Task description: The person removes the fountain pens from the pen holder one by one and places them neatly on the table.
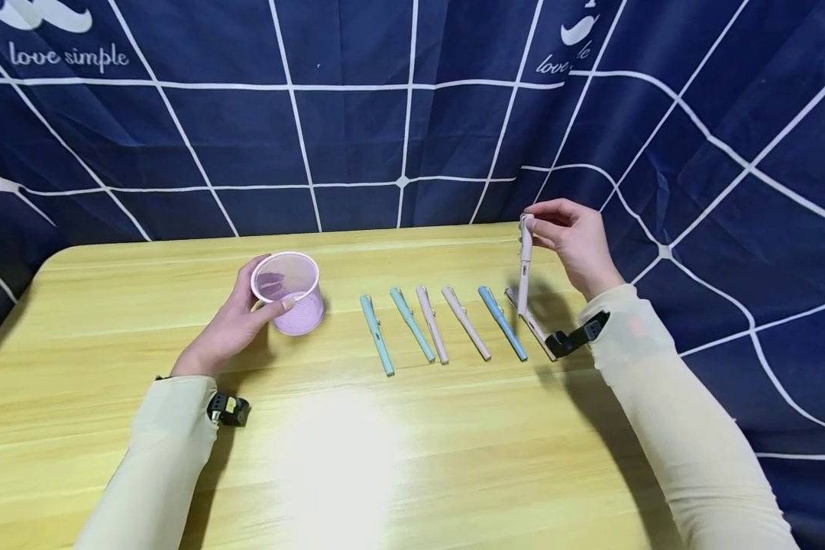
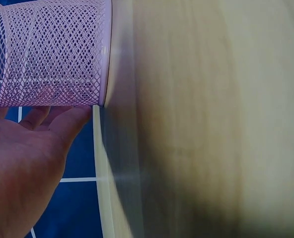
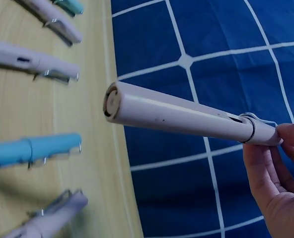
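My left hand (image 1: 230, 325) grips a pink mesh pen holder (image 1: 299, 321) standing upright on the table, thumb at the near side and fingers round the far side. In the left wrist view, the mesh wall of the pen holder (image 2: 52, 54) lies against the fingers. My right hand (image 1: 574, 241) pinches a pale pink pen (image 1: 525, 263) by its clip end, so that it hangs nearly upright above the table. Below it lies another pale pink pen (image 1: 541, 334), partly hidden. To its left is a blue pen (image 1: 503, 325).
Further left along the row lie two pale pink pens (image 1: 466, 322) and two mint green pens (image 1: 376, 334), roughly parallel on the wooden table (image 1: 144, 305). A dark blue checked curtain (image 1: 351, 137) hangs behind the table and along its right side.
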`<state>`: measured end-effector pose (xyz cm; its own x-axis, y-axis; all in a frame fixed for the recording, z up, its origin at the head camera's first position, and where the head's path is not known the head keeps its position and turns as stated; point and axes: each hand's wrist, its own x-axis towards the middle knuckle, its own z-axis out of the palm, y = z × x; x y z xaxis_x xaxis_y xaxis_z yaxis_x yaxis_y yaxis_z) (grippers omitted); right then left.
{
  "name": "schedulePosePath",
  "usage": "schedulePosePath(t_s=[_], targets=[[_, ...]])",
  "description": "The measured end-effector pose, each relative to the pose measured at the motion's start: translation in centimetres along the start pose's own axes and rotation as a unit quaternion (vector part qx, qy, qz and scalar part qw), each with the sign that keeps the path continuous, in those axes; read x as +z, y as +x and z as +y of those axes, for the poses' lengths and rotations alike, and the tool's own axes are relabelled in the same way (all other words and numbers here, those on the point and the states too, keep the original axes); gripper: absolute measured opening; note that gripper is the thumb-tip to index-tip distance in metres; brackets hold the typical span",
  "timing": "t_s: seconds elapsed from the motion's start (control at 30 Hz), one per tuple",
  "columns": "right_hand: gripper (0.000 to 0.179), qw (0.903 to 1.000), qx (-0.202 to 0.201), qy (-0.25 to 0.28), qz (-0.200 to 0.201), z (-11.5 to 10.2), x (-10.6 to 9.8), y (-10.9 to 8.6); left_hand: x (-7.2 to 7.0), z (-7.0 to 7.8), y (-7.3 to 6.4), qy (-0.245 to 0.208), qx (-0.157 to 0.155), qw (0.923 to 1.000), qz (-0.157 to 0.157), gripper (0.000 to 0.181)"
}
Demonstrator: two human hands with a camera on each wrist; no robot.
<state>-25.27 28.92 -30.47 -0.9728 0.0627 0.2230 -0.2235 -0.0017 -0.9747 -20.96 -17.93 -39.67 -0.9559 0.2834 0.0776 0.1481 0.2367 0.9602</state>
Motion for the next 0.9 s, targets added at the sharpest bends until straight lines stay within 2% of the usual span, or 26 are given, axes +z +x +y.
schedulePosePath(t_s=[0.3, 0.57, 0.9], targets=[[0.017, 0.9993, 0.024, -0.027, -0.001, 0.3, -3.3, -0.5, 0.2, -0.2, 0.0, -0.006, -0.009, 0.9999, -0.003, 0.078], [0.014, 0.9975, 0.056, -0.043, -0.004, 1.6, -6.2, -1.0, 0.2, -0.2, 0.0, -0.004, -0.007, 1.0000, -0.004, 0.079], [0.015, 0.9915, 0.086, -0.090, -0.037, 2.6, -7.4, -1.4, 0.1, -0.1, -0.1, -0.001, -0.004, 1.0000, -0.003, 0.078]])
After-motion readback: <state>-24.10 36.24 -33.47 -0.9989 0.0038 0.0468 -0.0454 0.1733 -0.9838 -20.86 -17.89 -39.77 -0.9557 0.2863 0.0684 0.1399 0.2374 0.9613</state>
